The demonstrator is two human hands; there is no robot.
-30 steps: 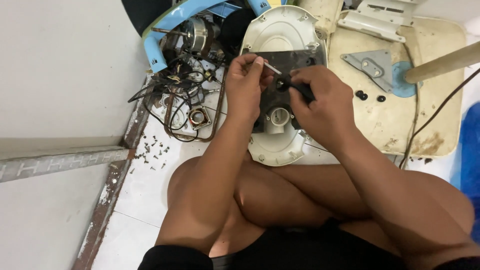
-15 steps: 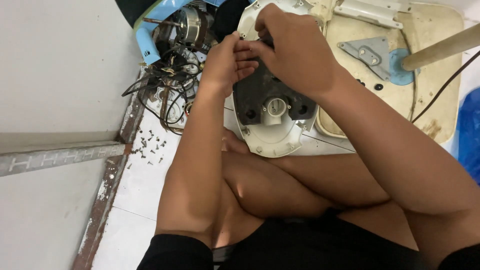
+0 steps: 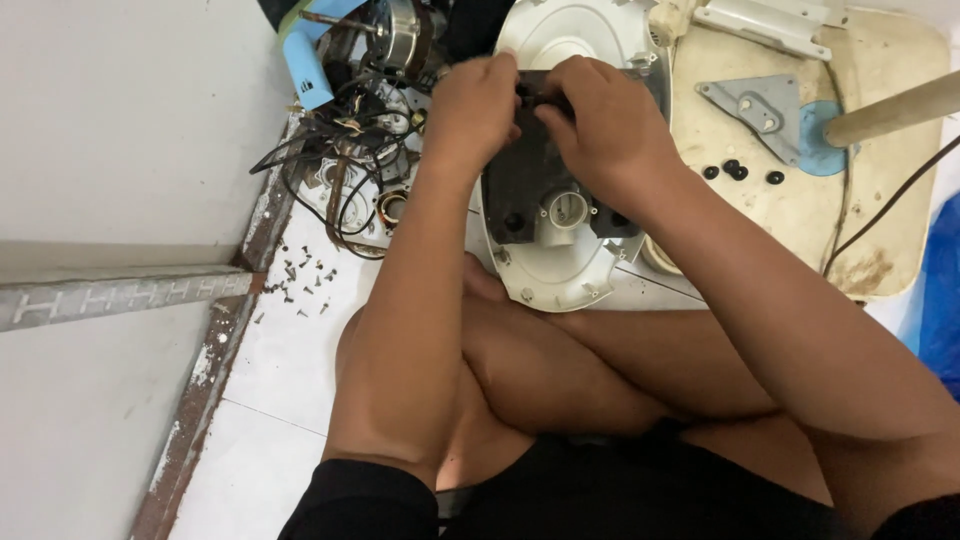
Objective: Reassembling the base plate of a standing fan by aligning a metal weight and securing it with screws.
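Observation:
I sit cross-legged on the tiled floor with a white oval plastic housing (image 3: 560, 290) in front of my knees. A black block (image 3: 520, 195) with a white round socket (image 3: 565, 210) sits inside it. My left hand (image 3: 470, 110) and my right hand (image 3: 605, 130) meet at the block's far edge. Their fingertips pinch a small dark part (image 3: 530, 93) between them. What lies under the fingers is hidden.
A motor (image 3: 400, 35) with tangled dark wires (image 3: 340, 170) and a blue plastic piece (image 3: 305, 70) lie at the left. Loose screws (image 3: 300, 280) dot the tile. At the right is a cream base plate (image 3: 800, 215) with a grey bracket (image 3: 750, 105), black knobs (image 3: 735, 170), a wooden handle (image 3: 890, 110) and a black cable (image 3: 885, 215).
Both hands have moved from the middle of the black block to its far edge. The black-handled tool seen in my right hand a second ago is out of sight.

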